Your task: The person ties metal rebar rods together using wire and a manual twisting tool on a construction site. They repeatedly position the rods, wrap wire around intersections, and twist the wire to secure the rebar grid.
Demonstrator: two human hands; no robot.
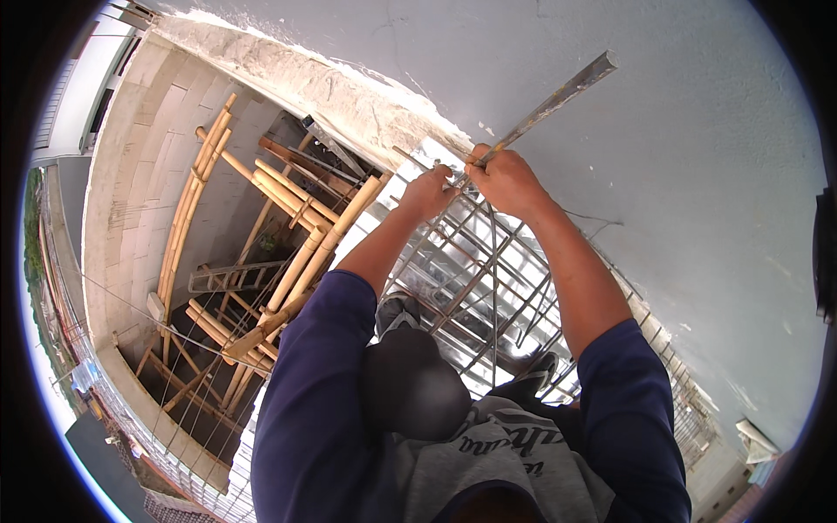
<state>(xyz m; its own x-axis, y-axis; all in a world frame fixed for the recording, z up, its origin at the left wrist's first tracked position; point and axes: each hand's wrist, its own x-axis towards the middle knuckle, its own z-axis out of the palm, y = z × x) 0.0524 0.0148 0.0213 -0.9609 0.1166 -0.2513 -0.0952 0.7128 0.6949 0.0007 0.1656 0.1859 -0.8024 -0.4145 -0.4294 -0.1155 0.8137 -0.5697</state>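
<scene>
My right hand (pixel 510 185) is closed round the lower end of a long, worn metal bar (pixel 558 98), which slants up and to the right in front of the grey wall. Just left of it, my left hand (pixel 427 192) has its fingers curled on a thin steel rebar at the top of the mesh. Below both hands spreads a rebar grid (pixel 466 292), its rods crossing over shiny metal sheeting (pixel 423 275). The fingertips and the lower end of the bar are partly hidden where the hands meet.
A grey plastered wall (pixel 697 200) rises on the right, with a rough concrete edge (pixel 296 74) beside it. To the left, an open drop holds bamboo scaffolding (pixel 301 257) and a ladder (pixel 231 277). My shoes (pixel 398 309) stand on the mesh; a thin wire (pixel 593 218) sticks out near the wall.
</scene>
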